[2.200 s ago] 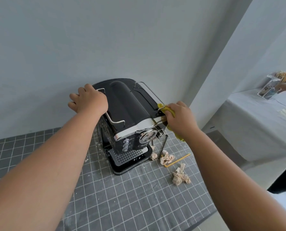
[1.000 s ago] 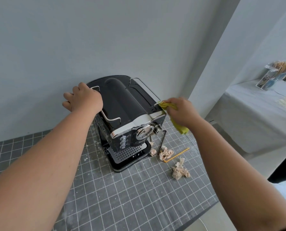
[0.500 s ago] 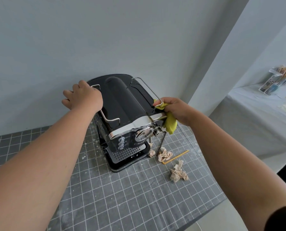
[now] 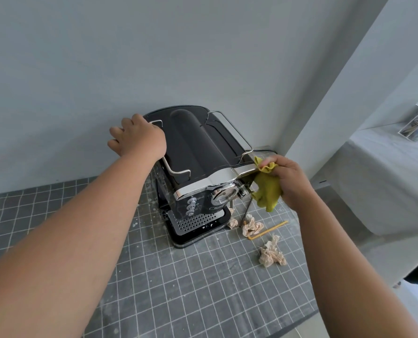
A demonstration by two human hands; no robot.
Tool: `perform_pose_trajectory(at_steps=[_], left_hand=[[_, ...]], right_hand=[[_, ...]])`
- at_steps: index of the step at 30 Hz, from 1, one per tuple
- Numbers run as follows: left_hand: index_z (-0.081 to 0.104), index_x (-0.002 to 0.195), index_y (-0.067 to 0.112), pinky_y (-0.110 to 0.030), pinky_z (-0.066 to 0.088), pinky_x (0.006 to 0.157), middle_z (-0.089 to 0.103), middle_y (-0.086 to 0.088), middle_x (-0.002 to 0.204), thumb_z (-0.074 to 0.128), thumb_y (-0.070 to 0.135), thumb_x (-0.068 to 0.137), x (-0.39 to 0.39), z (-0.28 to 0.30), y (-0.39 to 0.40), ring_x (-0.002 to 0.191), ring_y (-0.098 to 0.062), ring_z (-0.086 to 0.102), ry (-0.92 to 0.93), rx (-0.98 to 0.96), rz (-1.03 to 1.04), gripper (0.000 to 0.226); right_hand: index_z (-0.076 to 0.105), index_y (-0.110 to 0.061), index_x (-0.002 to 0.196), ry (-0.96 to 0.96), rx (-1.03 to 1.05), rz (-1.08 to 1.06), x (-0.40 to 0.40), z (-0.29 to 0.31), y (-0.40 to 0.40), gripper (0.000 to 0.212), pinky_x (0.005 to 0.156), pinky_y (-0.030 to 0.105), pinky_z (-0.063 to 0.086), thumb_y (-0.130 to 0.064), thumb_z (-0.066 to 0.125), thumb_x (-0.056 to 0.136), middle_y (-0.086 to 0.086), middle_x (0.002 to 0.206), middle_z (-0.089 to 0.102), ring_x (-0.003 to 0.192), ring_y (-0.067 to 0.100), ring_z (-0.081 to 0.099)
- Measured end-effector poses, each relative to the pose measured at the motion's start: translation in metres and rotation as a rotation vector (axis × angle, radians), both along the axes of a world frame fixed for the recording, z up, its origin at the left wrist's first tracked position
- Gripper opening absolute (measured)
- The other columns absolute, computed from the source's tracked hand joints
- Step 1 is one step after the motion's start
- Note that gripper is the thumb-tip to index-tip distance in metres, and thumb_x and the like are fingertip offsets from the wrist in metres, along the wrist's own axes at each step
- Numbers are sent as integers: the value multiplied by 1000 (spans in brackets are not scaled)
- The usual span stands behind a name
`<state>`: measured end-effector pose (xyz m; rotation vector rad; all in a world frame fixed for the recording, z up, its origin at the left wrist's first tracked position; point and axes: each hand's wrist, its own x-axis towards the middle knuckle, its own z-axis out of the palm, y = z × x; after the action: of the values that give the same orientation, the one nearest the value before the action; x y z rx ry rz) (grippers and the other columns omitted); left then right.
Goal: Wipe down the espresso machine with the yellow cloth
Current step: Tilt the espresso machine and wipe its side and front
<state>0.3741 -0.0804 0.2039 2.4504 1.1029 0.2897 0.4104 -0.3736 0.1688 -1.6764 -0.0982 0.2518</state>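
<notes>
The espresso machine [image 4: 198, 167] stands on the grid mat [image 4: 178, 276]. The left hand [image 4: 139, 140] lies palm-down on its top left edge, fingers seemingly curled over. The right hand [image 4: 290, 181] grips the bunched yellow cloth [image 4: 267, 191] against its front right corner.

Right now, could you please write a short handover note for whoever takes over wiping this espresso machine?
Left hand: resting on the espresso machine top, left rear, steadying it.
Right hand: grip closed on the yellow cloth, pressed at the chrome band's right front corner.
Done: cannot tell which surfaces are already wiped.
Left: probably the front panel and drip tray; crumpled paper scraps lie beside the machine.
</notes>
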Motion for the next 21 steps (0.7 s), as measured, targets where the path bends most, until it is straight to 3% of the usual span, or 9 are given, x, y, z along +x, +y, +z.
perform_pose_trajectory(at_steps=[2, 5, 7, 11, 14, 16, 18, 21], left_hand=[[41, 125, 13, -41, 27, 94, 36, -10, 133, 37, 19, 94, -1, 2, -1, 121, -33, 31, -71, 30, 7, 32], [44, 119, 19, -39, 26, 92, 35, -8, 131, 44, 10, 85, -8, 4, -9, 120, -32, 32, -233, 165, -124, 36], [44, 120, 22, -39, 25, 93, 35, -5, 131, 47, 15, 87, -13, 3, -21, 121, -31, 31, -287, 213, -290, 34], [48, 116, 25, -41, 21, 104, 37, 2, 131, 47, 36, 92, -20, -2, -45, 127, -27, 27, -287, 243, -535, 27], [50, 116, 25, -41, 18, 108, 38, 2, 133, 43, 41, 94, -22, -2, -48, 130, -26, 25, -260, 265, -601, 28], [49, 117, 26, -42, 17, 109, 37, 2, 134, 41, 44, 94, -21, -2, -47, 131, -25, 25, -212, 260, -619, 30], [48, 117, 28, -42, 16, 110, 36, 2, 134, 38, 46, 94, -20, -3, -47, 132, -25, 24, -166, 248, -622, 31], [47, 119, 29, -43, 15, 110, 35, 2, 136, 36, 48, 94, -18, -4, -49, 133, -26, 23, -126, 267, -619, 33]], right_hand=[[73, -22, 80, 33, 93, -130, -10, -10, -7, 47, 76, 42, 54, 12, 41, 82, 5, 92, 64, 87, 26, 59], [67, -29, 110, 134, 166, -311, -31, -36, -7, 51, 77, 42, 57, 9, 46, 83, 1, 110, 60, 95, 24, 59], [60, -34, 120, 92, 53, -381, -46, -52, -5, 48, 75, 37, 58, 1, 53, 87, 0, 115, 59, 96, 19, 61], [57, -36, 127, -136, -153, -459, -61, -55, -1, 40, 73, 22, 53, -19, 60, 92, -18, 98, 62, 82, 5, 59], [58, -36, 127, -100, -206, -521, -62, -66, -4, 35, 81, 30, 53, -29, 58, 93, -11, 110, 64, 95, 10, 61], [61, -33, 124, 44, -288, -494, -65, -88, -3, 31, 81, 37, 55, -34, 56, 93, -6, 105, 67, 90, 14, 63], [63, -26, 121, 124, -427, -375, -69, -113, 8, 29, 68, 28, 52, -31, 52, 95, -3, 92, 67, 75, 13, 62], [59, -21, 126, 74, -614, -243, -70, -146, 37, 33, 80, 26, 39, -24, 49, 96, 3, 112, 54, 88, 15, 50]])
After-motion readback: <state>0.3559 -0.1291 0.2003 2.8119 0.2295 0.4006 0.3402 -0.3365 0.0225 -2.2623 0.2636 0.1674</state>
